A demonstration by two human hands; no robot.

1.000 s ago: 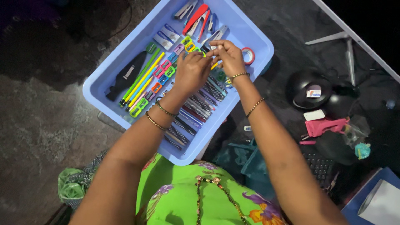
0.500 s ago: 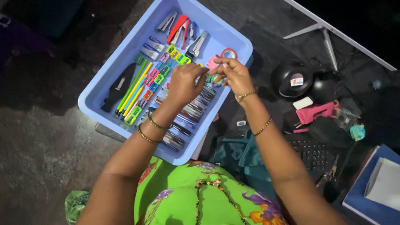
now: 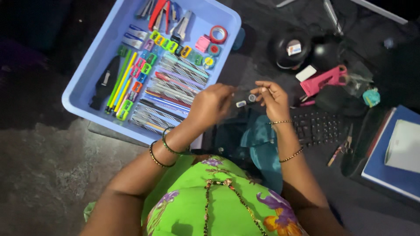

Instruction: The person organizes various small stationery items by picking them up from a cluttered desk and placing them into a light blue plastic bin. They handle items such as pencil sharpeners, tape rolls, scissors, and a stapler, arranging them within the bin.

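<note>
Holding a small dark oblong object [image 3: 247, 98] between them, the left hand [image 3: 210, 105] and the right hand [image 3: 272, 97] meet just past the right-hand edge of the light blue plastic tray [image 3: 87, 83], above a dark cloth-covered surface. The left hand's fingers are curled in toward the object's near end, and the right hand pinches its far end between thumb and fingertips; what the object is I cannot tell, only that it shows a pale round mark and a small white tag. Judging by the tray, much of the sorting looks done: its contents lie in tidy rows, with a long band of striped pens [image 3: 168, 89] side by side, too many and too closely packed to count, and a slanting line of small bright sharpeners or erasers [image 3: 144, 72], again more than can be counted surely. At the tray's left lie about four yellow and green pencils [image 3: 120, 83] beside one black stapler-like tool [image 3: 103, 83]. One red tape roll [image 3: 218, 34] and one pink square block [image 3: 202, 43] sit near the top right corner, with a few metal clips and cutters [image 3: 164, 15] above. Outside the tray things look unsorted: one pink stapler [image 3: 323, 79], one black round case [image 3: 291, 48], one dark keyboard [image 3: 319, 127], one pair of scissors [image 3: 343, 146] and one blue folder [image 3: 396, 153] with a white pad on it.
</note>
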